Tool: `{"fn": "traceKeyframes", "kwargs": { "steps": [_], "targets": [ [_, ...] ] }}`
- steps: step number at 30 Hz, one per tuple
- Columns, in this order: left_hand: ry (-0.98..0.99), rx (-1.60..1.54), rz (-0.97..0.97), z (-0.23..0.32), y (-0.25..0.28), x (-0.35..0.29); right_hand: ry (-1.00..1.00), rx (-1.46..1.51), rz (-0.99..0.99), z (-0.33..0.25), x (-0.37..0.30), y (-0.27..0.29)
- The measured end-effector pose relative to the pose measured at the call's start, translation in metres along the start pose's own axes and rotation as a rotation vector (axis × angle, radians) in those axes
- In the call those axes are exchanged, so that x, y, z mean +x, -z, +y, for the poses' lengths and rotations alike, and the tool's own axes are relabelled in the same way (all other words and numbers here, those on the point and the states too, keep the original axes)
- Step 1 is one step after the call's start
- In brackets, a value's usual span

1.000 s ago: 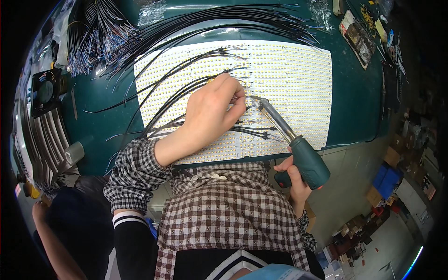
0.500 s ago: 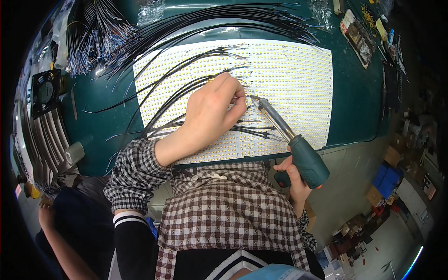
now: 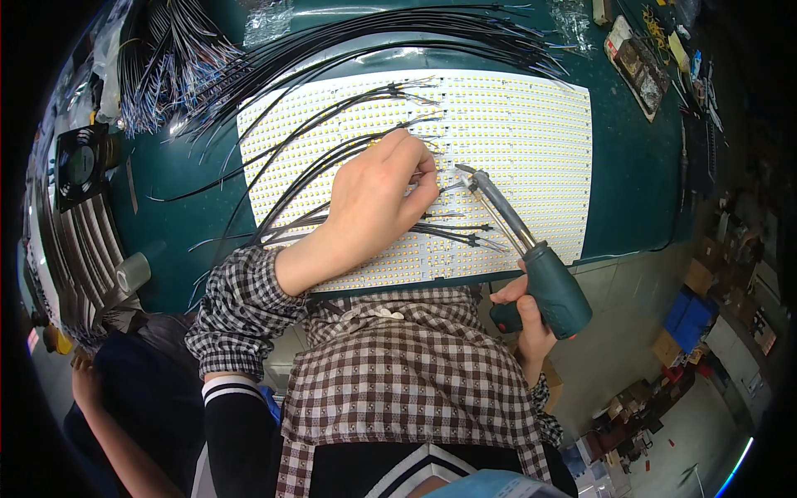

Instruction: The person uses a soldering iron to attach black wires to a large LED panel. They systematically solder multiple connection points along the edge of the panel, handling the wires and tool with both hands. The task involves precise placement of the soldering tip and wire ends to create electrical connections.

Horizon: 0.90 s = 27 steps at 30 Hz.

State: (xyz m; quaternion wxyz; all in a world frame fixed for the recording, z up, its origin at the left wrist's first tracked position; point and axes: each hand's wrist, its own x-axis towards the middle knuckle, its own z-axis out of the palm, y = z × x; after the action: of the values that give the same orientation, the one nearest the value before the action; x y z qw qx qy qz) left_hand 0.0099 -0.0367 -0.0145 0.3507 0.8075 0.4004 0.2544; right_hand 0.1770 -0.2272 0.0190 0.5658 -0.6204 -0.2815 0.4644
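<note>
pinching a thin wire [image 3: 418,176] in the closed left hand [image 3: 378,187], over the white led board [image 3: 531,133]. gripping a green-handled soldering iron [image 3: 558,290] in the curled right hand [image 3: 534,328], right of the wire.

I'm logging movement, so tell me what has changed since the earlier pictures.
The right hand and its iron shifted slightly right, the tip drawing away from the left hand. No grasp visibly changed; the left hand, wires and board look unmoved.
</note>
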Motion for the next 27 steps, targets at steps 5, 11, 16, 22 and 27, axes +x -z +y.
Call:
{"fn": "traceKeyframes", "kwargs": {
  "steps": [5, 11, 16, 22, 27],
  "targets": [
    [-0.003, 0.001, -0.008, 0.001, 0.001, 0.001, 0.031, -0.068, 0.033, 0.000, -0.001, 0.001],
    [-0.129, 0.223, 0.020, 0.017, 0.006, -0.012, 0.113, -0.010, 0.088, 0.004, 0.000, 0.008],
    [-0.170, 0.289, -0.113, 0.015, 0.013, -0.017, 0.116, 0.020, 0.144, 0.002, 0.001, 0.009],
    [-0.161, 0.516, -0.113, 0.017, 0.038, -0.026, 0.161, 0.015, 0.085, 0.006, 0.001, 0.016],
    [-0.095, 0.238, -0.063, 0.020, 0.028, -0.024, 0.131, 0.029, 0.095, 0.006, -0.001, 0.014]
  ]
}}
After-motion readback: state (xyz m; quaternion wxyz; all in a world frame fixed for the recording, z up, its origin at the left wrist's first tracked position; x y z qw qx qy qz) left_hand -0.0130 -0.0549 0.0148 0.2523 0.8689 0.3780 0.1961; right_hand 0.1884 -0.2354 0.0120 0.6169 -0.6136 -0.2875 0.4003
